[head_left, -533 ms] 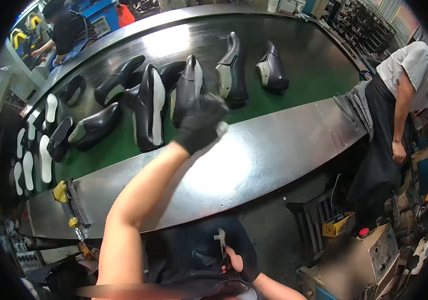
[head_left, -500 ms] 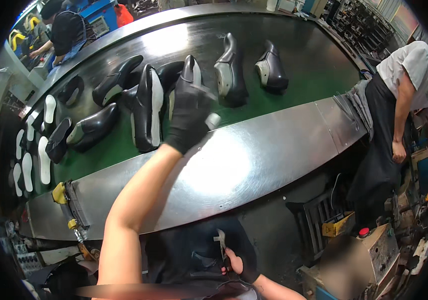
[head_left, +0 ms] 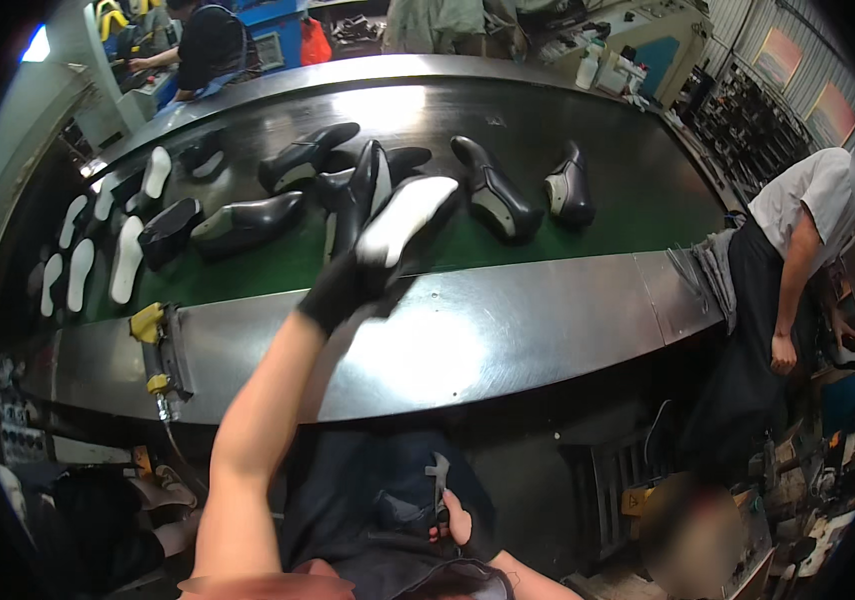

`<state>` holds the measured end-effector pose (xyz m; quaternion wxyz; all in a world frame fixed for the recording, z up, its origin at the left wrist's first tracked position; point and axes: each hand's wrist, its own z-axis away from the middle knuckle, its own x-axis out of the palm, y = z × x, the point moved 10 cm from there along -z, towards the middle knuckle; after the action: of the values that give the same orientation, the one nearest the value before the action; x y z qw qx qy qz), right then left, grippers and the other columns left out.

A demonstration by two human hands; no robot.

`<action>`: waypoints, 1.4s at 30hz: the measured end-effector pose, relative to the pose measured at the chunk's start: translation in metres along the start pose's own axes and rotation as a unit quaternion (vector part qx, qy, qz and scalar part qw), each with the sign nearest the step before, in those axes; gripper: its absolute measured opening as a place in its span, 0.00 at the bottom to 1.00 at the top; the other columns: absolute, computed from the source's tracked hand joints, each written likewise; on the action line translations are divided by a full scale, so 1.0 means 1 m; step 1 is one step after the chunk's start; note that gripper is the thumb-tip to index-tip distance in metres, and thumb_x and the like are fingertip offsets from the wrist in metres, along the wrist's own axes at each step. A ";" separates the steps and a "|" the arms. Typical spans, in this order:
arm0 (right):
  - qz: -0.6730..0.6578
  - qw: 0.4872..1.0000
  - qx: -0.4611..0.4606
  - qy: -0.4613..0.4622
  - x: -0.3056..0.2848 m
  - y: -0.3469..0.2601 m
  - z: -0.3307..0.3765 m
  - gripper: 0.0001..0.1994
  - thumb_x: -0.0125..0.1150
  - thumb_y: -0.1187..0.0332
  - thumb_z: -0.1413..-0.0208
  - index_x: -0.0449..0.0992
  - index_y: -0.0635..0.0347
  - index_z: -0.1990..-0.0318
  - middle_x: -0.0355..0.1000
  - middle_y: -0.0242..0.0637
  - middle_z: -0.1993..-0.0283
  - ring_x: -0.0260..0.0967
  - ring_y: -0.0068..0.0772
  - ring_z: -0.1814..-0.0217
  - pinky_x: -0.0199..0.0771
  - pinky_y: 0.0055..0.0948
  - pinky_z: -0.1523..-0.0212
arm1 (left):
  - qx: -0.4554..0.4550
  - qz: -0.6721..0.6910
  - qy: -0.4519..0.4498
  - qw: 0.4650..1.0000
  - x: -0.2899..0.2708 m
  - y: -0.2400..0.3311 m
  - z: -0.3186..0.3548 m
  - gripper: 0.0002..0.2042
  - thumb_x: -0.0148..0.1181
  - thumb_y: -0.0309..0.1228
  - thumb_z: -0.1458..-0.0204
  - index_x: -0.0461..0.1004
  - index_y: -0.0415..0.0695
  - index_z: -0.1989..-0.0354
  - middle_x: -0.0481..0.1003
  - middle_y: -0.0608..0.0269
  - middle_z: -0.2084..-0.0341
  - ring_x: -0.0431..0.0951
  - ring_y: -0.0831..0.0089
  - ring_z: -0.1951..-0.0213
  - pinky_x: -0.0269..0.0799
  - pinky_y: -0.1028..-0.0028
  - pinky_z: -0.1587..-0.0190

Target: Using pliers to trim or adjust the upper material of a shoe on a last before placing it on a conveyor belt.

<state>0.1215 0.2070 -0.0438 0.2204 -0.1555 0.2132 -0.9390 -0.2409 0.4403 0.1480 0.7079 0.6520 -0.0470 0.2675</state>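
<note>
Head view, looking down on a curved green conveyor belt (head_left: pixel 588 235) fronted by a steel desk (head_left: pixel 508 330). Along the belt: black shoe uppers on lasts (head_left: pixel 248 222), some upright, some on their sides; farther left, loose white insoles (head_left: pixel 128 260). At the right rim, a co-worker in a light shirt (head_left: pixel 808 210) bent beside the desk; another person (head_left: pixel 210 45) seated beyond the far end. On the desk's left edge, a yellow-handled tool (head_left: pixel 153 340).

Left hand (head_left: pixel 343 288), black-gloved, closed around the heel end of a lasted shoe (head_left: pixel 408 218), raised over the near edge of the belt with its white sole turned up and toe pointing away. Right hand (head_left: pixel 460 522), low near the lap, pinching a small metal tool (head_left: pixel 440 480).

Best handled, by the look of it, with a firm grip near the heel, sole kept facing up, and clear of the neighbouring uppers just behind it.
</note>
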 end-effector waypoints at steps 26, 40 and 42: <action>0.101 0.934 -0.299 -0.165 0.116 -0.047 0.120 0.23 0.37 0.54 0.28 0.75 0.63 0.50 0.74 0.30 0.56 0.68 0.20 0.55 0.66 0.22 0.49 | 0.156 -0.071 -0.009 0.985 0.009 -0.062 0.261 0.34 0.39 0.63 0.38 0.76 0.39 0.57 0.76 0.61 0.61 0.75 0.74 0.58 0.70 0.72 0.50; 0.346 0.801 -0.479 -0.096 0.122 -0.022 0.164 0.16 0.49 0.68 0.38 0.71 0.65 0.46 0.69 0.48 0.68 0.68 0.51 0.68 0.67 0.42 0.67 | 0.233 -0.242 -0.019 0.942 0.043 -0.030 0.345 0.35 0.39 0.61 0.42 0.77 0.36 0.58 0.76 0.51 0.54 0.71 0.54 0.42 0.57 0.59 0.35; 0.486 0.740 -0.444 -0.140 0.107 0.010 0.171 0.16 0.51 0.67 0.42 0.71 0.64 0.49 0.70 0.49 0.62 0.70 0.53 0.62 0.69 0.43 0.62 | 0.185 -0.163 -0.010 0.969 0.045 -0.053 0.374 0.33 0.45 0.58 0.43 0.71 0.37 0.47 0.71 0.47 0.45 0.66 0.55 0.37 0.56 0.58 0.33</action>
<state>0.0995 0.0913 0.1198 0.5802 -0.2405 0.6191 -0.4714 -0.0738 0.0995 0.1738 0.6084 0.7732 0.1035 0.1458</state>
